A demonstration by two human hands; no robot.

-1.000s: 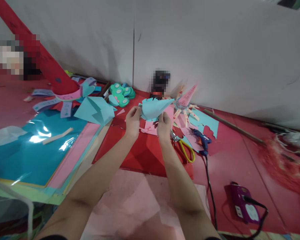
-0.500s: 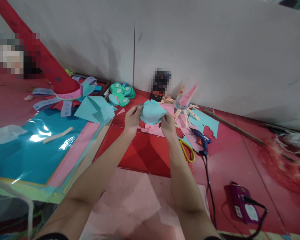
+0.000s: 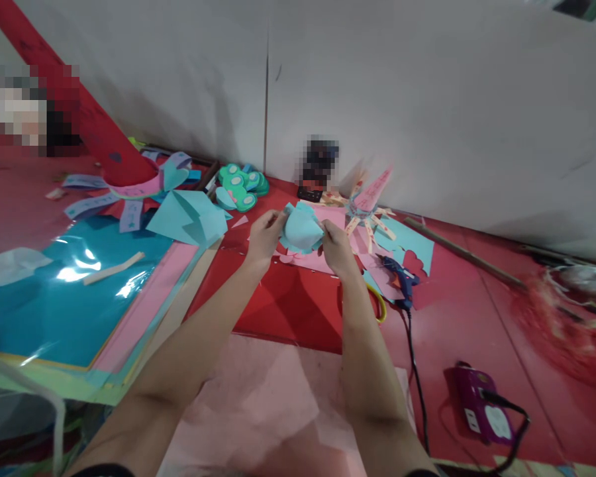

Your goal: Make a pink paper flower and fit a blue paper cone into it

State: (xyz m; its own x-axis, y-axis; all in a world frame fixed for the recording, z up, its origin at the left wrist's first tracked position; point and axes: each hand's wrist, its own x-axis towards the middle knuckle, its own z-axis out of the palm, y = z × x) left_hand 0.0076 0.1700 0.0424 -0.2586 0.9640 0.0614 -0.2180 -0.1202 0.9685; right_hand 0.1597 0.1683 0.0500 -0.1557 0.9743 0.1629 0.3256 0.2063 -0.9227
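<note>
A light blue cut paper piece (image 3: pixel 302 228) is held up between my two hands, above pink paper (image 3: pixel 328 218) and a red sheet (image 3: pixel 288 305). My left hand (image 3: pixel 267 235) pinches its left edge. The right edge is between the fingers of my right hand (image 3: pixel 334 244). The paper looks curved, with a jagged outline. Yellow scissor handles (image 3: pixel 379 305) show partly behind my right forearm. A blue glue gun (image 3: pixel 402 278) lies to the right of my right hand.
Folded blue paper (image 3: pixel 191 217), green cutouts (image 3: pixel 241 185) and a red cone (image 3: pixel 124 162) are on the left. Behind stand a pink cone (image 3: pixel 375 192) and a phone-like device (image 3: pixel 318 165). A stick (image 3: pixel 467 252) and a purple power strip (image 3: pixel 484 404) lie right.
The blue paper has turned and its right side has drawn in. My right hand has moved slightly left with it, and my right forearm covers more of the yellow handles.
</note>
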